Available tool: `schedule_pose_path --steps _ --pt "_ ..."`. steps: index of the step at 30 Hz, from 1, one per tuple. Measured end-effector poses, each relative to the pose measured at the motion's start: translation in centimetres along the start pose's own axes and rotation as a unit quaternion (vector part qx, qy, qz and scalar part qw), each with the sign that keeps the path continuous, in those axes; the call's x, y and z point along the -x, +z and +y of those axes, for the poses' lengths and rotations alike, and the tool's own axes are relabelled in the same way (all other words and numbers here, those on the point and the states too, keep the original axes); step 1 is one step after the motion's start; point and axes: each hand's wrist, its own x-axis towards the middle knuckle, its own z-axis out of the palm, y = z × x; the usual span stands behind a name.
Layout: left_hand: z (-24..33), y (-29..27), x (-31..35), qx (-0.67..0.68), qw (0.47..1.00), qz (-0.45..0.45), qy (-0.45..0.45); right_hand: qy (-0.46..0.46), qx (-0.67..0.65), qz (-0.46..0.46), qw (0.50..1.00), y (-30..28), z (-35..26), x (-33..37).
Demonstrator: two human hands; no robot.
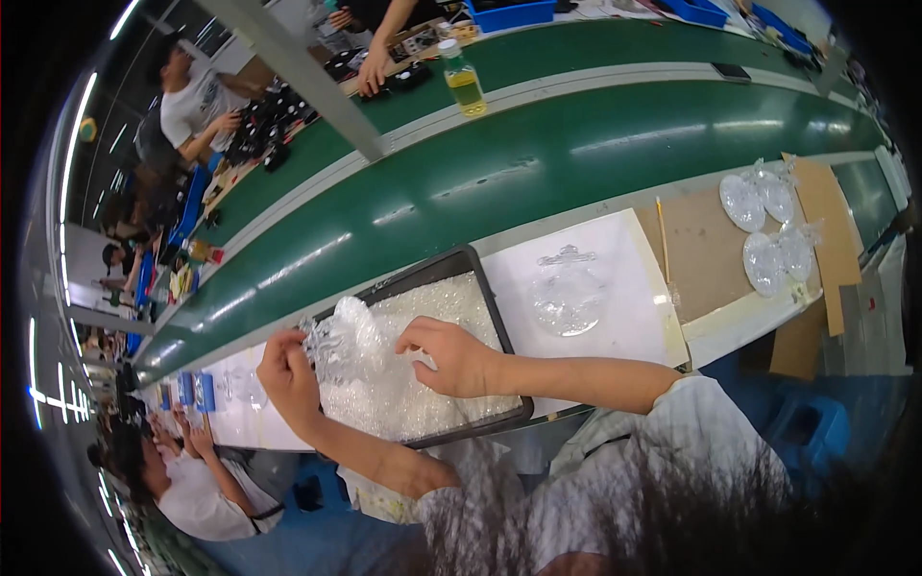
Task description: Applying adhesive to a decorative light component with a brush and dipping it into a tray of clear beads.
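Over a black-rimmed tray filled with whitish, glittering granules, my left hand grips a clear plastic piece at its left side. A rounded part of that piece looks coated white. My right hand hovers above the granules, just right of the piece, with its fingers curled inward. Something pale shows by its thumb, too small to make out. To the right, a clear round plastic piece with a crown-like top lies on a white sheet.
Several glittery clear pieces lie on brown cardboard at the right, beside a pencil. Behind the tray runs a green conveyor belt; a bottle of yellow liquid stands beyond it. Other people work across and to the left.
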Motion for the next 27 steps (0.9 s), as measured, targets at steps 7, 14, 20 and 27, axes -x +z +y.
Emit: schedule_pose_path --steps 7,14,20,27 --pt "0.3 1.2 0.4 0.04 0.997 0.061 -0.014 0.101 -0.191 -0.077 0.973 -1.6 -1.4 -2.3" --pt "0.7 -0.4 0.3 0.072 0.99 -0.099 -0.076 0.091 -0.151 -0.092 0.98 -2.5 -2.0 -2.5" --pt "1.3 -1.7 0.9 -0.015 0.964 -0.222 -0.147 0.016 -0.046 -0.07 0.996 -2.2 -2.5 -2.9" --pt "-0.8 -0.2 5.4 0.115 0.948 -0.161 -0.249 -0.127 0.087 -0.067 0.986 -1.5 -2.2 -3.6"
